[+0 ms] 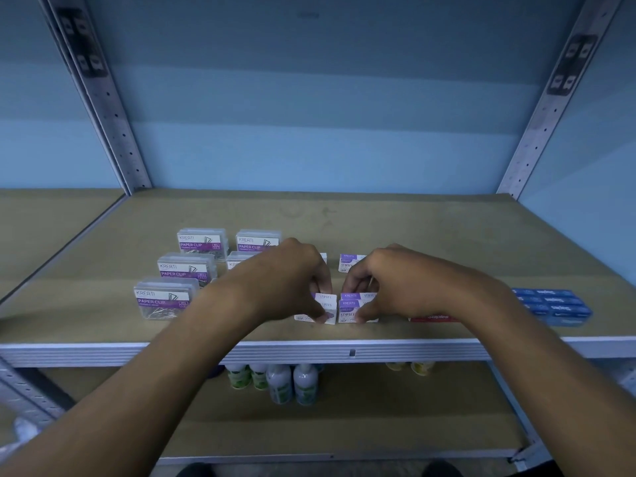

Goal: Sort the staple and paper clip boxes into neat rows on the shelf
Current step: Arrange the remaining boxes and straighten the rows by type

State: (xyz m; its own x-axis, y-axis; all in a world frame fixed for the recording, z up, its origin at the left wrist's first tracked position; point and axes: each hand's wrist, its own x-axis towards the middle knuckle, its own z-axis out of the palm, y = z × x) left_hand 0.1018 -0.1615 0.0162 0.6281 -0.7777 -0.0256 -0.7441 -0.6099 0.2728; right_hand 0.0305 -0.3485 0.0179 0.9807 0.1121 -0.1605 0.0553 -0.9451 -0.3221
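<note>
Several clear paper clip boxes [167,299] with purple labels stand in two rows on the left of the shelf board [413,228]. Near the front edge, at the middle, stand small white and purple staple boxes. My left hand [285,277] pinches the left staple box [327,309] with thumb and fingers. Beside it, my right hand [395,284] pinches the right staple box [349,311]. Another staple box [347,263] stands behind them, and part of one more is hidden by my left hand.
A red staples box [433,317] lies under my right wrist. Blue staple boxes [554,304] are stacked at the right of the shelf. Bottles [292,383] stand on the lower shelf. Perforated metal uprights [113,115] frame both sides.
</note>
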